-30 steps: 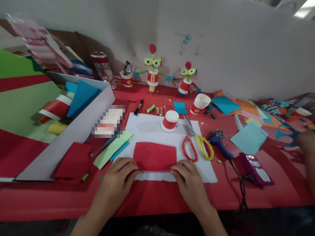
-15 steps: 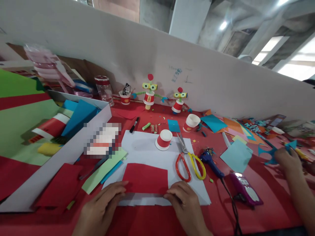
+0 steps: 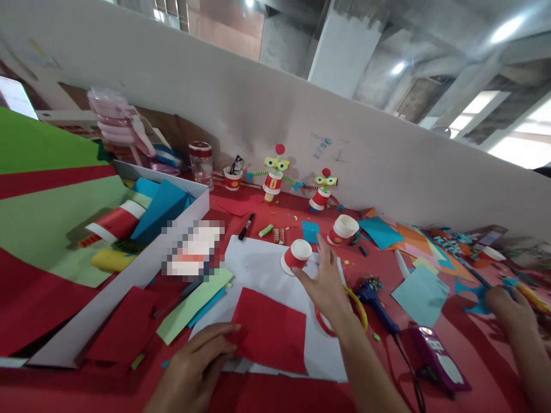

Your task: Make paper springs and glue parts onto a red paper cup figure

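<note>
A red paper sheet (image 3: 271, 332) lies on white paper (image 3: 253, 261). My left hand (image 3: 198, 361) pinches its left edge between thumb and fingers. Thumb and fingers spread, my right hand (image 3: 325, 287) is above the white paper at a red-and-white paper cup (image 3: 299, 255), which stands upside down. Its thumb overlaps the cup's lower edge; I cannot tell whether it touches. The hand and forearm hide most of the scissors; part of the yellow handle (image 3: 361, 310) and some of the red one show.
A blue glue gun (image 3: 379, 310) and a purple device (image 3: 439, 358) lie on the right. Beyond them, another person's hand (image 3: 510, 310) holds blue paper. Two paper-cup figures (image 3: 272, 183) stand by the wall. An open box (image 3: 172, 229) with crafts is at left.
My right hand has let go of the red sheet's right edge and moved up to the cup, opening its fingers. The sheet now lies tilted, and the view has shifted slightly.
</note>
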